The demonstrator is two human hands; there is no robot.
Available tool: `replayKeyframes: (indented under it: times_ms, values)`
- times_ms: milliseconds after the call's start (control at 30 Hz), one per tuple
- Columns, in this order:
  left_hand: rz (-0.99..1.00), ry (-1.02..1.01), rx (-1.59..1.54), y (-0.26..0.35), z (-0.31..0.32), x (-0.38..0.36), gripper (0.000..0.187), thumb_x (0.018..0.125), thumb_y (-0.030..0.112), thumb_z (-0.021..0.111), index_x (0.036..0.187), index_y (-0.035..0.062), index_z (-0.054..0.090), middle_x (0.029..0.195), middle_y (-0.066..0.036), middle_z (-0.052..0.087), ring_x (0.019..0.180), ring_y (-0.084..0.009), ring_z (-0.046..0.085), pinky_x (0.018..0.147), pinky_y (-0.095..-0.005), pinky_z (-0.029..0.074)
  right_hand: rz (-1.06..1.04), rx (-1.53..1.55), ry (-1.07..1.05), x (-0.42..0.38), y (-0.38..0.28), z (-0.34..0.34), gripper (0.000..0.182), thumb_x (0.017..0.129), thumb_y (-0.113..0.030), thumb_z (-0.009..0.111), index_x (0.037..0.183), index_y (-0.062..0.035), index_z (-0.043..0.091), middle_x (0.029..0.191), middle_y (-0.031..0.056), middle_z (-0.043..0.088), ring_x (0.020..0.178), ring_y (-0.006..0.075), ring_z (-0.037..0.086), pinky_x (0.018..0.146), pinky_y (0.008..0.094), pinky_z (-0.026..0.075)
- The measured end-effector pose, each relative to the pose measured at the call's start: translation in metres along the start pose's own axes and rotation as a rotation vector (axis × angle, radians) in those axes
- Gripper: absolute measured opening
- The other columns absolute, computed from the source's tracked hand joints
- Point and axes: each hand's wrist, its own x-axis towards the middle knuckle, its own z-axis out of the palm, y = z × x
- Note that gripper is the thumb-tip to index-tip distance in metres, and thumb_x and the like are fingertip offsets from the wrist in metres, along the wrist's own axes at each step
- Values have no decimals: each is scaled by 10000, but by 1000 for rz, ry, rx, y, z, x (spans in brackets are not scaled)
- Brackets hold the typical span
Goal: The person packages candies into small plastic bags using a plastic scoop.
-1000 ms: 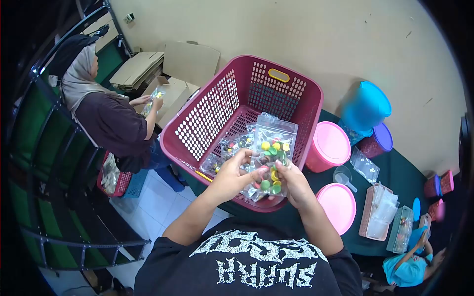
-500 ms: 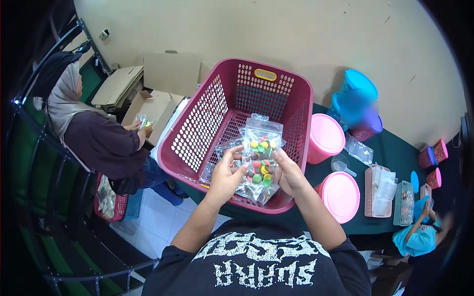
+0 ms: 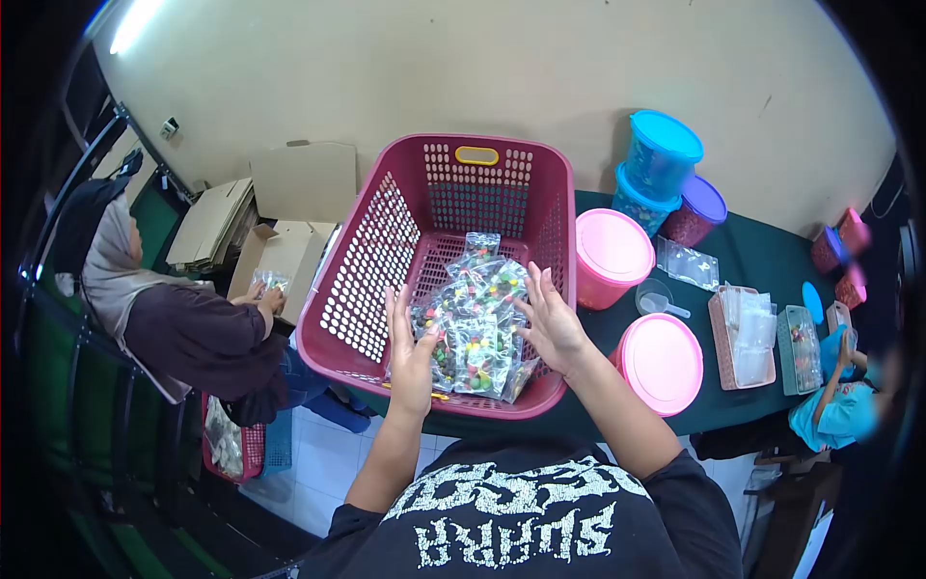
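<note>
A large maroon perforated basket (image 3: 555, 222) stands in front of me, with a pile of clear plastic bags of colourful candies (image 3: 479, 352) on its floor. My left hand (image 3: 413, 357) is over the near left part of the basket, fingers stretched upward, beside the pile. On the other side, my right hand (image 3: 552, 323) is spread open above the bags' right edge. Neither hand holds anything. The topmost bag lies flat between them, showing red, yellow, green and brown pieces.
Pink-lidded tubs (image 3: 661, 365) stand right of the basket on a dark green table (image 3: 748, 227), near blue tubs (image 3: 666, 145), a scoop (image 3: 666, 304) and a tray of empty bags (image 3: 743, 338). A co-worker (image 3: 193, 318) at left handles bags in a cardboard box (image 3: 260, 256). Another person (image 3: 834, 410) is at far right.
Both hands have let go of the candy bag and moved apart. That bag now rests on the pile. The camera view has shifted, and the co-worker's hands are lower in the box.
</note>
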Motion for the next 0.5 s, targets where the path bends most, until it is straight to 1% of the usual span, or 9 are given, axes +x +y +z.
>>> replayKeyframes:
  times_ms: [100,133,233,267,300,367,400,433,500]
  values:
    - [-33,-19,64,1,1,1,663,867,17,479,1470,16,201,1569,-121,5,1447,-255,53,1145,-380,147,-95,197,-102,-6,-2,-11,869,900,-691,280,1504,-175,-72,1575,113,-45,1424,372,136,1132,550,121]
    - [-34,-17,-34,5,4,-1,650,866,12,473,1465,17,221,1571,-115,-3,1445,-272,59,1136,-398,172,-141,212,-99,-8,0,-17,845,909,-676,282,1506,-176,-44,1571,129,4,1382,384,260,1105,531,242]
    - [31,-4,-45,16,12,-8,571,867,20,430,1420,18,288,1527,-155,213,1385,-327,287,1129,-411,229,-194,330,-157,-24,-9,-31,829,922,-652,293,1506,-164,-36,1564,138,45,1367,380,296,1067,518,320]
    - [111,24,-135,23,18,-13,465,868,33,428,1328,-6,378,1432,-202,355,1297,-328,425,1087,-420,318,-222,375,-85,-31,-12,-33,755,941,-615,307,1484,-133,99,1516,175,206,1279,370,429,1003,491,406]
    - [187,40,-177,25,24,-18,366,868,60,437,1227,-12,440,1234,-209,508,1147,-314,538,1022,-423,381,-238,382,-67,-37,-12,-40,755,941,-615,307,1484,-133,99,1516,175,206,1279,370,429,1003,491,406]
    - [218,-52,-258,16,25,-27,281,861,71,447,1131,0,477,1002,-173,579,959,-272,586,941,-424,421,-253,342,-78,-49,-13,-58,666,965,-580,286,1404,-84,208,1390,207,397,1125,315,554,940,436,451]
    - [249,-87,-246,16,35,-26,249,858,68,448,1095,4,484,933,-160,583,895,-252,580,914,-417,427,-262,407,-43,-55,-11,-65,545,985,-528,304,1274,-66,332,1195,182,541,969,260,606,855,398,486]
    - [279,-118,-236,18,46,-27,217,854,65,450,1059,8,492,865,-147,587,830,-233,575,888,-409,434,-263,429,-7,-60,-7,-74,511,985,-519,328,1198,-62,415,1081,142,577,900,222,604,805,371,479]
    - [259,-172,-274,17,66,-29,195,849,62,455,1031,9,501,847,-148,596,817,-229,582,878,-392,434,-288,458,12,-73,-4,-91,483,981,-517,348,1109,-70,478,994,114,590,857,201,594,772,351,470]
